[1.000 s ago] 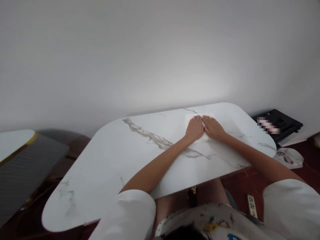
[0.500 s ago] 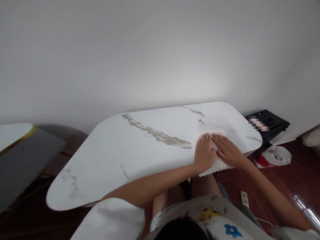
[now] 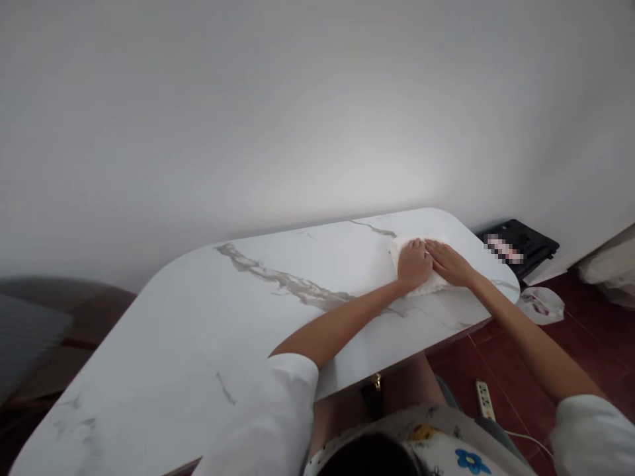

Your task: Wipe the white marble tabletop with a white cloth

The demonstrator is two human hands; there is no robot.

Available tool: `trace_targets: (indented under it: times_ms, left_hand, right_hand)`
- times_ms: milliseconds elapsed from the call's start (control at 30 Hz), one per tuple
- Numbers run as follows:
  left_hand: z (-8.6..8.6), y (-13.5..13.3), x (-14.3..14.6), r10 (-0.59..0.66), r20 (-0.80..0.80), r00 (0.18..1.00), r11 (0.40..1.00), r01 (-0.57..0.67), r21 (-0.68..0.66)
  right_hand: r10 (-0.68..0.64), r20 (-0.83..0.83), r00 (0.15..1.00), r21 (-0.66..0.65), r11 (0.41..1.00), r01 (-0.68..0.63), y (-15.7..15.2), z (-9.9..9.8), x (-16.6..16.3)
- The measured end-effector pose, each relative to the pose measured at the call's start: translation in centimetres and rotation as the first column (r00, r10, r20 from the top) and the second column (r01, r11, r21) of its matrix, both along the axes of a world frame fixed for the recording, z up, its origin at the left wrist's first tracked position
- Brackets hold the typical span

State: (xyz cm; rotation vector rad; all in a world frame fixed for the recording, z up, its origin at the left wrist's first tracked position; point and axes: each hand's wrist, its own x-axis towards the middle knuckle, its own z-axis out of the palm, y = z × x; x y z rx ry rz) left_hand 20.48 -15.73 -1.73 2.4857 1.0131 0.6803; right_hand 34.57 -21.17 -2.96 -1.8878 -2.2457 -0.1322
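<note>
1. Head view: we see a white cloth (image 3: 430, 286) lying flat on the marble table (image 3: 198, 330), up near the table's 2 o'clock corner.
2. Left hand (image 3: 414, 264) is palm down on the cloth, with its fingers together and slightly bent. It presses on the cloth and is not clamped on anything.
3. Right hand (image 3: 449, 263) is palm down just beside it at its 3 o'clock. Its fingers are straight and together, pointing to 10 o'clock, and the two hands touch at the fingertips.
4. The cloth's edge shows past the hands at 6 o'clock and at 11 o'clock.
5. Both arms are stretched out over the table in short white sleeves (image 3: 278, 410).
6. A black object (image 3: 533, 238) lies on the floor (image 3: 585, 344) at 3 o'clock from the hands, with part of it blurred out.
7. A plastic bag (image 3: 542, 304) sits at 4 o'clock from the hands, below the table's edge.
8. A power strip (image 3: 483, 398) lies on the floor at 5 o'clock.
9. A plain wall (image 3: 297, 119) fills 12 o'clock.
</note>
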Motion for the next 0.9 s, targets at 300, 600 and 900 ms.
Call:
trace_targets:
  times_ms: [300,600,900]
  left_hand:
    - [-0.8,8.8,-1.7,0.11,-0.042,0.993,0.987,-0.104,0.123]
    - [-0.6,15.5,-0.2,0.259,-0.102,0.961,0.951,-0.234,0.203]
    - [-0.6,14.2,4.2,0.178,-0.129,0.976,0.949,-0.135,0.284]
  right_hand:
    - [0.078,-0.026,0.997,-0.028,0.997,-0.078,10.6,0.3,-1.6]
    - [0.187,-0.07,0.98,0.0,0.982,-0.187,20.0,0.0,-0.1]
    - [0.076,-0.072,0.995,0.006,0.997,-0.076,17.7,-0.7,4.7]
